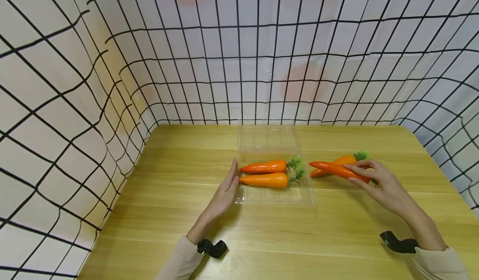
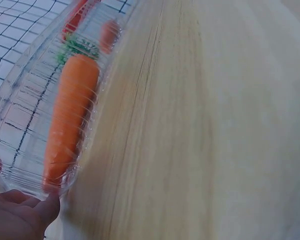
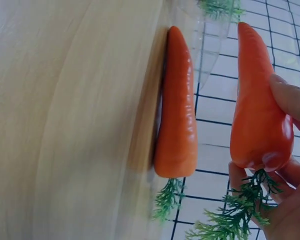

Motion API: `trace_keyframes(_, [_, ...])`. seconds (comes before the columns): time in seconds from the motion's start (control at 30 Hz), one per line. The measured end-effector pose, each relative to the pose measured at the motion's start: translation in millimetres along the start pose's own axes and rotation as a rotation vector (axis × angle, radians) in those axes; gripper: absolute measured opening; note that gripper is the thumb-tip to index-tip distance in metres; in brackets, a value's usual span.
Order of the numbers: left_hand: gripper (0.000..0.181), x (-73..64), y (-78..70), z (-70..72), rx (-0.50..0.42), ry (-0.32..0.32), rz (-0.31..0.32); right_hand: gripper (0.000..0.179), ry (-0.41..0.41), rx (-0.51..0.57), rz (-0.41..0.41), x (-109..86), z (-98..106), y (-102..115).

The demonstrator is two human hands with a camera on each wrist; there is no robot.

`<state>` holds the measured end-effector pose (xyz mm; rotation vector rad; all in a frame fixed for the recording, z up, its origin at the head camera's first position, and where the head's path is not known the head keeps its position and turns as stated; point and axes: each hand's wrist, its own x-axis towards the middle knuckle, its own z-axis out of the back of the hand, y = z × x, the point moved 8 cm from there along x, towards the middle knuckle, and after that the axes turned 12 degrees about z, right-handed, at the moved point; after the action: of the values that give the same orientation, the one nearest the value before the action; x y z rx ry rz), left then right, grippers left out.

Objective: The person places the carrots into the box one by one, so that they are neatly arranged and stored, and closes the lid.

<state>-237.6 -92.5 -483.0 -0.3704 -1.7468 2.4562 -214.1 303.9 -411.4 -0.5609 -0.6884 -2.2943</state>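
Observation:
A clear plastic clamshell box (image 1: 277, 197) lies with its lid folded back, and two carrots (image 1: 266, 180) with green tops rest in it side by side. My left hand (image 1: 223, 192) touches the box's left end, its fingers extended along the wall; the left wrist view shows the thumb at the corner beside a carrot tip (image 2: 52, 182). To the right of the box, my right hand (image 1: 385, 186) pinches a red-orange carrot (image 3: 262, 110) near its thick end, tip toward the box. Another carrot (image 3: 177, 115) lies on the table behind the held one, partly covered by it in the head view.
The wooden table (image 1: 262, 242) is bounded at the back and sides by a white cloth wall with a black grid (image 1: 254, 63). The box's transparent lid (image 1: 267, 136) reaches toward the table's back edge. Each wrist wears a black camera mount (image 1: 213, 249).

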Motion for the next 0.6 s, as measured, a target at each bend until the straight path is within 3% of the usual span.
trace_keyframes(0.23, [0.059, 0.5, 0.9, 0.9, 0.001, 0.000, 0.009, 0.047, -0.032, 0.002, 0.039, 12.0, -1, 9])
trace_keyframes(0.6, [0.059, -0.1, 0.5, -0.5, 0.001, 0.003, 0.007, 0.057, 0.010, 0.047, 0.104, 32.9, -13, 23])
